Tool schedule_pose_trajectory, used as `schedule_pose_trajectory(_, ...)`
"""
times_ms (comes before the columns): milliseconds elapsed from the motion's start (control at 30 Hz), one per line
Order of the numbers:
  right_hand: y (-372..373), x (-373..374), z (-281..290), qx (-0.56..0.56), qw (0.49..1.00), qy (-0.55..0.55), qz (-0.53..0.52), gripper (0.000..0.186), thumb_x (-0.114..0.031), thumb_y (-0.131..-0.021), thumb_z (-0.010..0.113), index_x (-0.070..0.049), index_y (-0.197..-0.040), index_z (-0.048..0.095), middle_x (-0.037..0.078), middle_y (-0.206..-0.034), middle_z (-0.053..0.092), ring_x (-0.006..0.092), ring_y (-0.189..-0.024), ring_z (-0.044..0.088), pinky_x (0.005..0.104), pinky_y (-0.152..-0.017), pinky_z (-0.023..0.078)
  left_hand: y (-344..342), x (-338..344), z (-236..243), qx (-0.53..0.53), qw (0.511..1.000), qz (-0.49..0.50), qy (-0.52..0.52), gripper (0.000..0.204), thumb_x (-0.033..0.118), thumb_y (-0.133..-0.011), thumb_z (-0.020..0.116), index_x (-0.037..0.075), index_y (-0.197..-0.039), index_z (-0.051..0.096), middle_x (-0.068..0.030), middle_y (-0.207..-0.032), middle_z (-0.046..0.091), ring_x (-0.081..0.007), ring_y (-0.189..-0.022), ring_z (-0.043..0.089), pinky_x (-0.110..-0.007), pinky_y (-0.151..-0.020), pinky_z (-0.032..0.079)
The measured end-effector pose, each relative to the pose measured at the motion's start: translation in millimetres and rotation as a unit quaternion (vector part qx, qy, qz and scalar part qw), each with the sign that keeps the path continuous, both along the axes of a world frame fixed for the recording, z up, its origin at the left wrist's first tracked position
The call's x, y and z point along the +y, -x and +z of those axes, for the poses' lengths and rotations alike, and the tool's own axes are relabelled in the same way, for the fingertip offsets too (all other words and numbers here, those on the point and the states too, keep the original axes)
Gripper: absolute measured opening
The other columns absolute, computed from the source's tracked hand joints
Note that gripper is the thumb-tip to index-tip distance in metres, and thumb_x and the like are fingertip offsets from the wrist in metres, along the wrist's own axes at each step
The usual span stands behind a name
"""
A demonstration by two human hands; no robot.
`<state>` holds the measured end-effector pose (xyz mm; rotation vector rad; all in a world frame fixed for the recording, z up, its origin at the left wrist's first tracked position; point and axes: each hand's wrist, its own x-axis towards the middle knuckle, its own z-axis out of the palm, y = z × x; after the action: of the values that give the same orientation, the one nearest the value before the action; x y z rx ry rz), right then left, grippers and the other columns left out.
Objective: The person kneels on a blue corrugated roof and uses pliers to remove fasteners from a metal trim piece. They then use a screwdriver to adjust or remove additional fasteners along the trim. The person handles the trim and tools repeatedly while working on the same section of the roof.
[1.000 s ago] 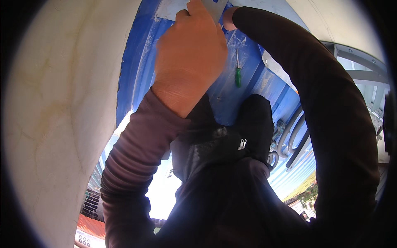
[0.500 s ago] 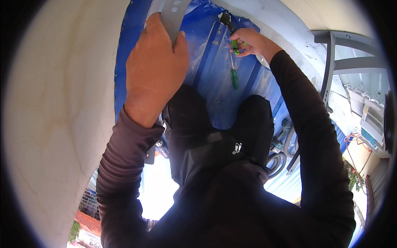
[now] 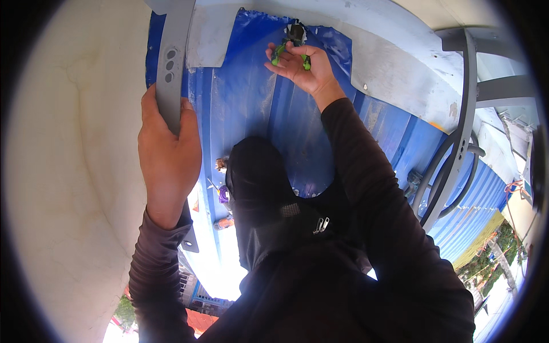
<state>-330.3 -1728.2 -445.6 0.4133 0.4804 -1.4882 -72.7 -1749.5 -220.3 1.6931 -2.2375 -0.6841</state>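
Observation:
At the left, my left hand (image 3: 170, 151) is closed around the lower part of a grey metal bar (image 3: 170, 43) with several oval holes. The bar stands roughly upright in the view, beside a pale wall. My right hand (image 3: 306, 68) is at the top centre, its fingers curled about a pliers-like tool (image 3: 277, 56) with green handles. Those handles are spread apart. The tool's dark head is at a ragged dark hole (image 3: 296, 31) in the blue ribbed metal sheet (image 3: 251, 103); exactly how it meets the edge cannot be made out.
The pale wall (image 3: 68, 171) runs along the left. Grey curved metal frame pieces (image 3: 469, 97) and a dark looped hose (image 3: 472, 171) are at the right. Small tools, including an orange one (image 3: 223, 223) and a purple item (image 3: 222, 194), lie beside my left knee.
My left hand and the bar have shifted left and lower in view. The right hand has moved left and turned palm up. A green-handled screwdriver below it is no longer visible.

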Motion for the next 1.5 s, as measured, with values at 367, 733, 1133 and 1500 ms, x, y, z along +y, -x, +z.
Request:
schedule_pose_trajectory(367,12.4,2.9,-4.4,0.536,0.775,-0.196,0.274,0.024,-0.023,-0.095,0.065,-0.003,-0.108,0.065,0.006,-0.098,0.061,0.0200,-0.091,0.066,0.0470,-0.085,0.059,2.6,0.7,-1.0,0.026,1.000,-0.002,0.003,0.048,0.024,-0.106,0.056,-0.007,-0.142,0.048,-0.0246,-0.104,0.072,-0.0348,-0.086,0.075,-0.044,-0.085,0.058)
schedule_pose_trajectory(733,-11.6,-20.9,-4.9,0.577,0.730,-0.266,0.252,0.035,-0.034,-0.100,0.061,-0.001,-0.113,0.065,0.008,-0.096,0.063,0.0234,-0.087,0.067,0.0450,-0.076,0.061,-4.1,-0.3,-0.3,0.038,0.999,-0.026,0.018,0.048,0.022,-0.102,0.060,-0.003,-0.142,0.049,-0.0242,-0.099,0.073,-0.0376,-0.082,0.074,-0.044,-0.082,0.058)
schedule_pose_trajectory(1133,-20.5,-36.6,-10.3,0.531,0.761,-0.322,0.186,0.035,-0.034,-0.100,0.059,0.000,-0.107,0.063,0.012,-0.093,0.064,0.0252,-0.079,0.065,0.0426,-0.071,0.057,-10.4,0.6,0.8,0.098,0.995,-0.014,-0.025,0.051,0.019,-0.097,0.062,-0.006,-0.140,0.050,-0.0298,-0.108,0.071,-0.0471,-0.098,0.070,-0.050,-0.087,0.055)
schedule_pose_trajectory(1500,52.6,-65.2,51.3,0.664,0.531,-0.225,0.476,0.026,-0.029,-0.097,0.052,-0.004,-0.091,0.057,0.005,-0.073,0.056,0.0137,-0.059,0.053,0.0289,-0.051,0.042,-20.3,0.4,-7.6,0.101,0.994,-0.045,0.008,0.054,0.018,-0.095,0.065,-0.009,-0.139,0.049,-0.0337,-0.111,0.070,-0.0503,-0.098,0.070,-0.052,-0.089,0.056)
